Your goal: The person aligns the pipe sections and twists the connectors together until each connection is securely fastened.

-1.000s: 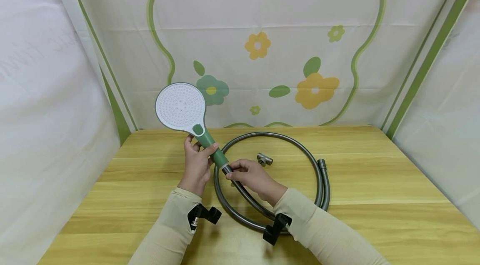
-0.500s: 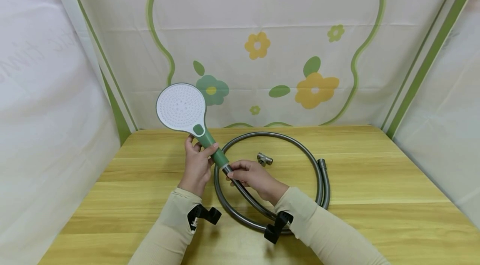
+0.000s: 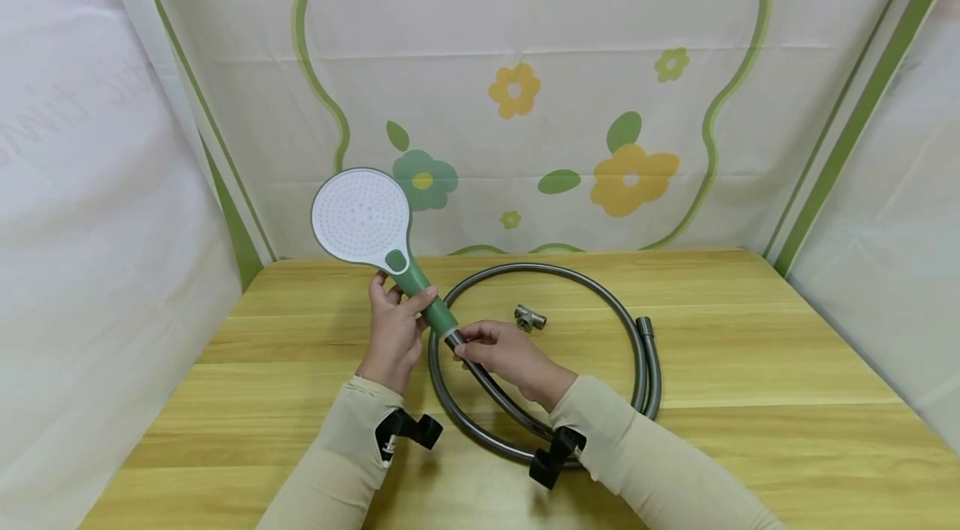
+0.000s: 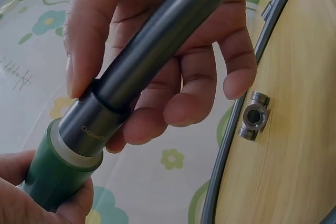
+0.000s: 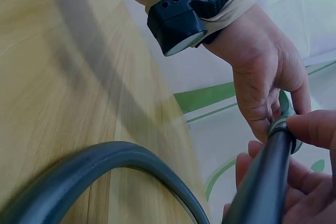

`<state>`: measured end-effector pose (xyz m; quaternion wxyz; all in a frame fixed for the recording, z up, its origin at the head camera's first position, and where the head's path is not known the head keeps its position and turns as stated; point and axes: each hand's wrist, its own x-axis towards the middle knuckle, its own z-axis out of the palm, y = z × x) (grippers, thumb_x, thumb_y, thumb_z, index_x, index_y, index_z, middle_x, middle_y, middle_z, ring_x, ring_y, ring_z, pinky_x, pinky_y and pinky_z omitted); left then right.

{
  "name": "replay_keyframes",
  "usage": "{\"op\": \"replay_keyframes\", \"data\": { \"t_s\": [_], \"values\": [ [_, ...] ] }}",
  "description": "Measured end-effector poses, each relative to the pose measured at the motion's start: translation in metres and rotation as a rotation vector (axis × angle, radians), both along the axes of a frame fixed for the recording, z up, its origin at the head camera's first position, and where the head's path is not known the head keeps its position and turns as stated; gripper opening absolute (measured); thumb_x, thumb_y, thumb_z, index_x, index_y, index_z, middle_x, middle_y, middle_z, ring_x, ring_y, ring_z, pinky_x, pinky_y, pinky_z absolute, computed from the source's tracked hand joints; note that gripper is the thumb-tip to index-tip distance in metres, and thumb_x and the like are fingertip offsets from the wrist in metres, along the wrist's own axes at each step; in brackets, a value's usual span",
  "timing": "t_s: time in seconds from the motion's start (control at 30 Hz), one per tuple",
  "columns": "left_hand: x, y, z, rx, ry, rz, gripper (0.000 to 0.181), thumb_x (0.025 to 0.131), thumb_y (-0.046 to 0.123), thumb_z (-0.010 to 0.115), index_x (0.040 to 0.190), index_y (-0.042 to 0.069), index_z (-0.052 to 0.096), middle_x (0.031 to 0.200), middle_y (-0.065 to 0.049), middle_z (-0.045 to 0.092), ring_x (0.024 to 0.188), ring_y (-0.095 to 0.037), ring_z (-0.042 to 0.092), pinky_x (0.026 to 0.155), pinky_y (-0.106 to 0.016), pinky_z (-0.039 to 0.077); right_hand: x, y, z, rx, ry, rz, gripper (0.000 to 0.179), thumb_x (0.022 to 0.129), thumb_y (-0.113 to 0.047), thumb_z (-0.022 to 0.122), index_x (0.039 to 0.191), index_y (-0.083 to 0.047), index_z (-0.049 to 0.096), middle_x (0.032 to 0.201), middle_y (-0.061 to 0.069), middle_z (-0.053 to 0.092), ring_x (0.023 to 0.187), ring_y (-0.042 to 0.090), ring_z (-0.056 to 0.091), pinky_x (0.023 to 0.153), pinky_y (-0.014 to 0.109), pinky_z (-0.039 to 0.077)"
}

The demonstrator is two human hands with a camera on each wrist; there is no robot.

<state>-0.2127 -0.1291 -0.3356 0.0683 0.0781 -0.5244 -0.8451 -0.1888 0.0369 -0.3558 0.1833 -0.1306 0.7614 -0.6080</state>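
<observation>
Right grip [image 3: 517, 359] barely shifted, pinching hose collar [image 4: 93, 120] partly reading "OMOO", left grip [image 3: 393, 335] round green shower handle [image 3: 440, 317]

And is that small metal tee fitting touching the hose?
Apart. The head view shows the tee fitting lying inside the loop of the hose, with bare wooden tabletop between them.

from the right grip [image 3: 517, 353] in head view, a tee fitting [image 3: 529, 318] obstructs one o'clock, the hose [image 3: 640, 372] three; beyond, the tabletop [image 3: 765, 355] offers passage.
</observation>
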Motion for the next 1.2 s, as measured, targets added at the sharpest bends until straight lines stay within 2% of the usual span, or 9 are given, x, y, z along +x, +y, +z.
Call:
{"op": "replay_keyframes", "data": {
  "t_s": [0.2, 0.37, 0.53, 0.87, 1.0, 1.2],
  "values": [
    [-0.001, 0.002, 0.001, -0.007, -0.004, 0.024, 0.083, 0.089, -0.009, 0.060, 0.148, 0.021, 0.011, 0.132, -0.013, 0.038, 0.110, -0.029, 0.049, 0.087, -0.038, 0.046, 0.005, 0.000, 0.003, 0.081, 0.161, -0.018, 0.032, 0.091, -0.021, 0.067, 0.118, -0.003, 0.064, 0.101, 0.005, 0.067, 0.090, 0.015, 0.062, 0.075, 0.030, 0.053],
    [-0.001, 0.003, 0.001, -0.008, -0.008, 0.030, 0.083, 0.089, -0.010, 0.060, 0.148, 0.020, 0.010, 0.131, -0.012, 0.038, 0.110, -0.029, 0.049, 0.087, -0.038, 0.046, 0.009, 0.000, 0.007, 0.161, 0.263, -0.030, 0.038, 0.089, -0.021, 0.070, 0.121, -0.003, 0.062, 0.097, 0.004, 0.065, 0.084, 0.015, 0.060, 0.069, 0.029, 0.052],
    [-0.001, 0.002, 0.002, -0.003, -0.014, 0.030, 0.084, 0.089, -0.009, 0.060, 0.149, 0.021, 0.010, 0.133, -0.013, 0.037, 0.112, -0.029, 0.048, 0.089, -0.039, 0.045, 0.012, -0.001, 0.009, 0.233, 0.320, -0.040, 0.045, 0.086, -0.022, 0.073, 0.124, -0.002, 0.059, 0.097, 0.003, 0.064, 0.083, 0.014, 0.060, 0.068, 0.029, 0.052],
    [0.000, 0.003, 0.003, -0.013, -0.008, 0.036, 0.084, 0.089, -0.009, 0.060, 0.149, 0.020, 0.009, 0.132, -0.013, 0.037, 0.110, -0.029, 0.049, 0.088, -0.039, 0.046, 0.015, -0.005, 0.011, 0.394, 0.438, -0.079, 0.044, 0.086, -0.025, 0.074, 0.123, -0.006, 0.060, 0.093, 0.000, 0.064, 0.080, 0.012, 0.061, 0.061, 0.026, 0.051],
    [0.000, 0.004, 0.003, -0.019, -0.007, 0.040, 0.085, 0.089, -0.009, 0.060, 0.150, 0.019, 0.009, 0.131, -0.013, 0.038, 0.110, -0.030, 0.049, 0.088, -0.039, 0.046, 0.015, -0.006, 0.010, 0.423, 0.485, -0.090, 0.039, 0.086, -0.025, 0.073, 0.120, -0.008, 0.062, 0.089, -0.002, 0.064, 0.076, 0.009, 0.060, 0.059, 0.024, 0.049],
    [0.002, 0.005, 0.003, -0.023, -0.003, 0.046, 0.085, 0.089, -0.009, 0.060, 0.150, 0.019, 0.009, 0.131, -0.013, 0.038, 0.110, -0.029, 0.049, 0.088, -0.038, 0.045, 0.017, -0.008, 0.009, 0.423, 0.511, -0.098, 0.032, 0.088, -0.024, 0.071, 0.116, -0.010, 0.064, 0.086, -0.004, 0.064, 0.069, 0.006, 0.057, 0.054, 0.023, 0.047]
  ]
}}
